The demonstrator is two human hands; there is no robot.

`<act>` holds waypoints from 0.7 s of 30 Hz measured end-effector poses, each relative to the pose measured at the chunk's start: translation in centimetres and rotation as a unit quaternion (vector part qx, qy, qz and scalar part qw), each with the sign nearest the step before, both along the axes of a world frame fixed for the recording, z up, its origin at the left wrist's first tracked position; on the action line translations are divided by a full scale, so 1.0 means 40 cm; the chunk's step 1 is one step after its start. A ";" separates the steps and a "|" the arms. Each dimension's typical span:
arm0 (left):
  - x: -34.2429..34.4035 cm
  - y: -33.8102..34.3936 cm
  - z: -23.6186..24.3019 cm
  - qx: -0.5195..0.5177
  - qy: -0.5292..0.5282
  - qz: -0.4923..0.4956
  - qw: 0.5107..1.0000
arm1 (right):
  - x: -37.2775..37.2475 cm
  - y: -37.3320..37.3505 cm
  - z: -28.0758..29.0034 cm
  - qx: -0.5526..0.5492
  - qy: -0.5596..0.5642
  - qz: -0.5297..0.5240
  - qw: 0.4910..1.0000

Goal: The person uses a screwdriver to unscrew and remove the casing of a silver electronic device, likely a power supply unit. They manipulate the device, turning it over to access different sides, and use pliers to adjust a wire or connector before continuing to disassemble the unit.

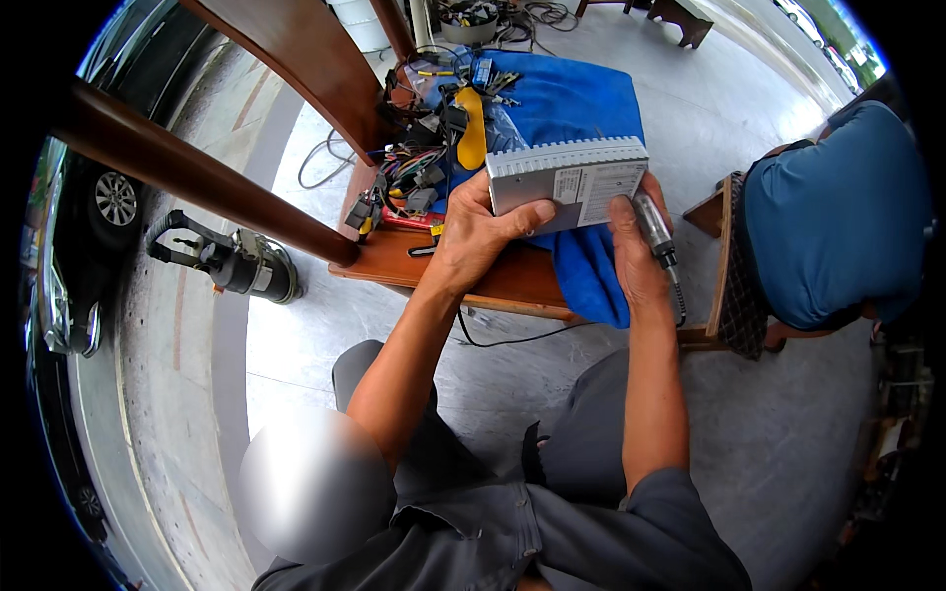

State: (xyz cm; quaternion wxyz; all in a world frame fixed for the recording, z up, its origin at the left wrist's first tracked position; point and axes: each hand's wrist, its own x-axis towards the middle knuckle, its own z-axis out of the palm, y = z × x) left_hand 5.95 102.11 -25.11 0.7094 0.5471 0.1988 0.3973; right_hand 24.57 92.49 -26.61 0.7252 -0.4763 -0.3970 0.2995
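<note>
My left hand (478, 231) grips the left end of a silver ridged metal box (527, 182) with a white label. My right hand (633, 246) holds its right end, thumb on the face, along with a cylindrical silver tool (650, 222) with a black lower end and cord. The box is tilted above a wooden bench (493, 281) draped with a blue cloth (581, 98). To the left on the bench lie tangled wires and connectors (409, 172), a red tool (404, 218) and a yellow object (470, 128).
A person (828, 217) in a blue shirt sits on a wooden chair at right. A wooden post (197, 187) crosses the left side, beside a black cylindrical machine (258, 266) on the floor. A dark car (74, 256) stands at far left. A pot of parts (465, 25) sits behind.
</note>
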 end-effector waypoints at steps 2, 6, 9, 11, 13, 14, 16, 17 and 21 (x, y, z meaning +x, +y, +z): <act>0.002 0.001 -0.004 0.027 0.001 -0.003 1.000 | 0.005 -0.012 0.010 -0.013 -0.034 -0.009 0.999; 0.001 -0.006 -0.008 0.100 0.016 0.022 0.995 | 0.013 -0.022 0.015 -0.035 -0.132 -0.041 0.990; 0.021 -0.011 -0.016 0.144 0.037 0.043 0.988 | 0.008 -0.006 0.006 -0.035 -0.102 -0.061 0.992; 0.034 -0.013 -0.021 0.175 0.044 0.063 0.982 | 0.017 0.001 -0.001 -0.039 -0.096 -0.063 0.993; 0.038 -0.017 -0.024 0.161 0.048 0.079 0.983 | 0.023 0.007 -0.009 -0.058 -0.115 -0.061 0.990; 0.038 -0.019 -0.024 0.154 0.050 0.086 0.983 | 0.024 0.009 -0.011 -0.068 -0.125 -0.061 0.988; 0.035 -0.013 -0.018 0.163 0.057 0.094 0.980 | 0.006 0.020 -0.001 -0.076 -0.133 -0.075 0.985; 0.034 -0.012 -0.013 0.167 0.054 0.098 0.980 | -0.002 0.022 0.005 -0.080 -0.137 -0.082 0.984; 0.036 -0.012 -0.007 0.164 0.038 0.129 0.977 | -0.015 0.016 0.012 -0.106 -0.155 -0.097 0.977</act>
